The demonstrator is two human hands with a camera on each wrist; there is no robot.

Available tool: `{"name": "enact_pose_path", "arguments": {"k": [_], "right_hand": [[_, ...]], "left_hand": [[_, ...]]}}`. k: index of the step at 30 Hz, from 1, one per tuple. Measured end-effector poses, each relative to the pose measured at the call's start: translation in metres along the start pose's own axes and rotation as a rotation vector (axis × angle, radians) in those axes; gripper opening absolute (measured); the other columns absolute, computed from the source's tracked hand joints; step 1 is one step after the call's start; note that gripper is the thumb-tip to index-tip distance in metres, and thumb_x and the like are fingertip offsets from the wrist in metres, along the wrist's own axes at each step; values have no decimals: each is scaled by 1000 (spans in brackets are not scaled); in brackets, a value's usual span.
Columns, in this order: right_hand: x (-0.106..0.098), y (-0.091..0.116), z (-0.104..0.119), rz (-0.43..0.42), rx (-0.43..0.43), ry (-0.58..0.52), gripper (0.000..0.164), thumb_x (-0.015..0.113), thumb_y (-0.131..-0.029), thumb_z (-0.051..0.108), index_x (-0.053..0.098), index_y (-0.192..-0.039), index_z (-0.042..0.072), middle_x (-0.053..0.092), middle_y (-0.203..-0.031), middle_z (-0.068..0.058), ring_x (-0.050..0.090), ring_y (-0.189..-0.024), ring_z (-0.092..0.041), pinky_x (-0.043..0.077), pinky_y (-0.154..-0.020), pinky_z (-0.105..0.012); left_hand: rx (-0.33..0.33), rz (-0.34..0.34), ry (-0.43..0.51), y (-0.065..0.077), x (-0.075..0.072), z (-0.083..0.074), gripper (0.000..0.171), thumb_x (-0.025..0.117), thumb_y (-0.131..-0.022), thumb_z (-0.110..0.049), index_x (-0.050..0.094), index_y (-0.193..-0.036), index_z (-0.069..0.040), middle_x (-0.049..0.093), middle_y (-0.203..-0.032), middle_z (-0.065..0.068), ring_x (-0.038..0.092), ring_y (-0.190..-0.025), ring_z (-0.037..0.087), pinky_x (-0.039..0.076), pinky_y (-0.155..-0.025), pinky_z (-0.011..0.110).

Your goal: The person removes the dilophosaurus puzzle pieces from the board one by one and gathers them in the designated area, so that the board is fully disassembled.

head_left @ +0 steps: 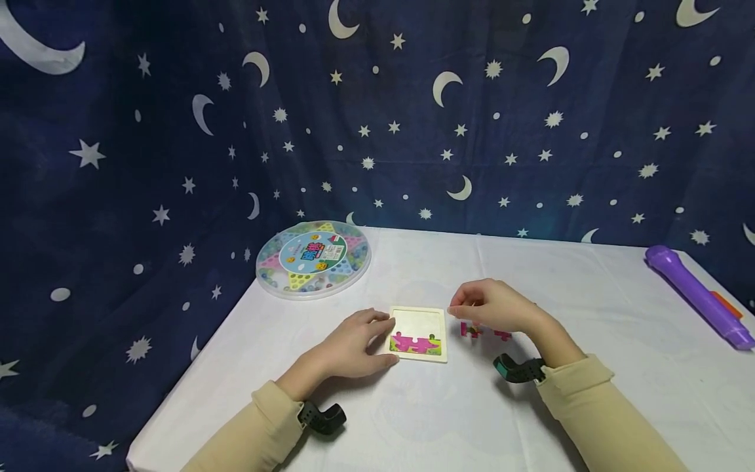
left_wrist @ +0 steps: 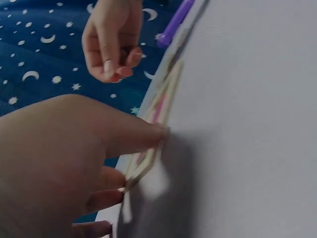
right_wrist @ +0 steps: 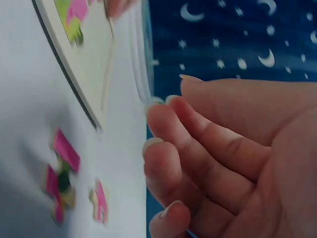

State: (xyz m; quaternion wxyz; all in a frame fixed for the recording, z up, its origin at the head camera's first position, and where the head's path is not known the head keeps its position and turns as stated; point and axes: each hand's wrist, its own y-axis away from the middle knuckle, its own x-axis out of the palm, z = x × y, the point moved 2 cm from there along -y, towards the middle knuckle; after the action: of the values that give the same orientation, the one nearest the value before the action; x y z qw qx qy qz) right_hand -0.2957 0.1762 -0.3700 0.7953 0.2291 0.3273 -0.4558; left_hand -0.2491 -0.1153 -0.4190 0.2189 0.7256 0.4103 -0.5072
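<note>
on the white surface point(head_left: 425, 419), a shallow puzzle tray point(head_left: 419, 320) sits between the two hands, its near strip filled with fitted pieces point(head_left: 415, 345) in pink and green and the larger part beyond bare, so the work looks less than half done. the left hand point(head_left: 354, 344) grips the tray's left side, thumb and fingers against its edges, while the right hand point(head_left: 495, 305) hovers with loosely bent fingers, no piece visible in it. right of the tray lie loose pieces point(head_left: 470, 330), not yet fitted.
</note>
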Motion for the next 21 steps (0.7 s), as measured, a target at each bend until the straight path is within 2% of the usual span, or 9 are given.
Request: {"name": "enact_pose_path", "arguments": {"k": [5,9,16,18,21], "right_hand": [[17,-5,7,-13,-50,30,12,74,-95,29,72,-97,17,68,-81,-4,61,-64,-21,49,-54,-34],[32,-10,10,-13,-90,63,7,74,-96,26,72,-98,20,68,-87,3,59,-67,-17,50,-58,-32],[57,-17,20,-14,-192,148,19,74,-95,28,75,-110,17,66,-93,12,55,-66,-11,49,-62,-30],[62,-18,22,-29,-225,181,20,75,-94,28,76,-110,16,66,-95,10,54,-66,-10,49,-63,-30],[69,-19,25,-60,-274,228,22,76,-93,27,77,-111,14,68,-102,4,58,-75,-11,52,-72,-32]], "left_hand": [[28,36,50,1,-2,4,64,70,-95,-34,53,-150,-6,49,-152,12,32,-147,40,24,-121,51],[20,25,43,1,0,4,64,69,-95,-39,54,-150,-9,49,-153,10,33,-147,39,24,-121,52],[27,-27,-13,-1,6,2,65,66,-96,-47,55,-149,-11,50,-154,5,35,-147,38,21,-121,53],[30,-35,-20,-2,7,2,65,65,-96,-47,55,-149,-11,51,-154,4,36,-147,37,21,-121,55],[36,-41,-20,-3,8,2,64,65,-96,-46,56,-148,-10,51,-154,5,36,-147,38,20,-120,58]]}}
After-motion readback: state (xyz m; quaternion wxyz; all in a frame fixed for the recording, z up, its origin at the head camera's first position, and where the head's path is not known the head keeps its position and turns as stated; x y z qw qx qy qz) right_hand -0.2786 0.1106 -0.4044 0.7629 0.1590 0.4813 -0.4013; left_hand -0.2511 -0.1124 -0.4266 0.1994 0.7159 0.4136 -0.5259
